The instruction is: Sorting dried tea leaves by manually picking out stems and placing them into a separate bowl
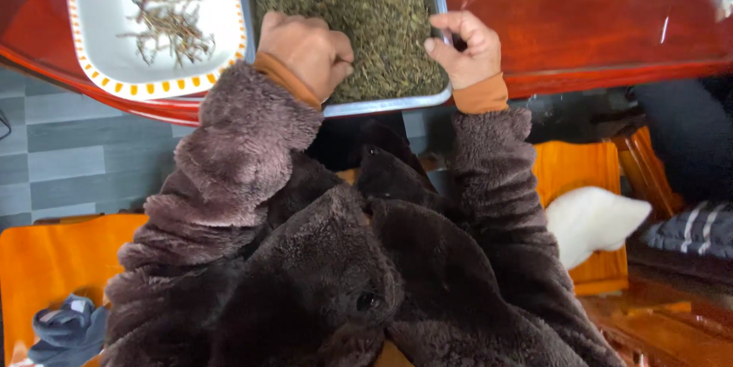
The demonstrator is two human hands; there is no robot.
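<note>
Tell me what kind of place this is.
Probably a home or small workshop where dried leaves are sorted by hand. A metal tray of dried green leaves sits on a glossy red wooden table, beside a white dish holding picked-out stems, with orange wooden stools on a grey tiled floor.

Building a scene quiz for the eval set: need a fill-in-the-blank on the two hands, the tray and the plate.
1. The left hand rests on dried green leaves in a ____ tray.
2. The right hand grips the tray's ____ edge.
3. The white plate beside the tray holds a small pile of ____.
4. The plate's rim is patterned in ____.

Missing words: metal; right; stems; orange
</note>
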